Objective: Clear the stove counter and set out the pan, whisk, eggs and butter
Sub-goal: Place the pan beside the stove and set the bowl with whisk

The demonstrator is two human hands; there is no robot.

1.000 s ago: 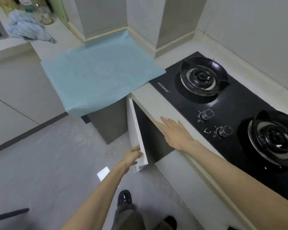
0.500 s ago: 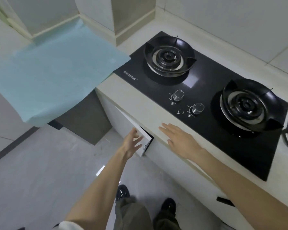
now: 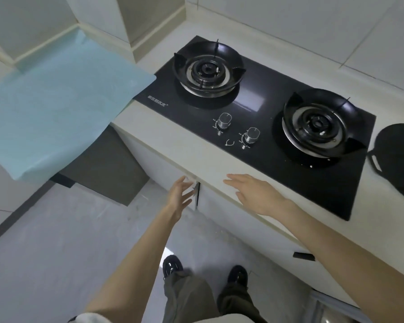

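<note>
A black two-burner gas stove (image 3: 261,106) is set into the pale counter (image 3: 173,145). My left hand (image 3: 180,194) has straight fingers pressed against the white cabinet door (image 3: 166,169) under the counter, which is almost flush with only a thin dark gap at its right edge. With its fingers spread, my right hand (image 3: 254,192) lies flat on the counter's front edge, holding nothing. A black round object (image 3: 397,157), cut off by the frame, lies on the counter right of the stove. No whisk, eggs or butter are in view.
A light blue mat (image 3: 56,106) covers the counter left of the stove and overhangs its edge. Two metal knobs (image 3: 238,127) sit at the stove's front. Tiled walls rise behind. My shoes (image 3: 203,271) stand on the grey floor.
My left hand swung the open cabinet door back toward the cabinet until it is almost shut. The view shifted right, bringing the second burner and the black object into sight.
</note>
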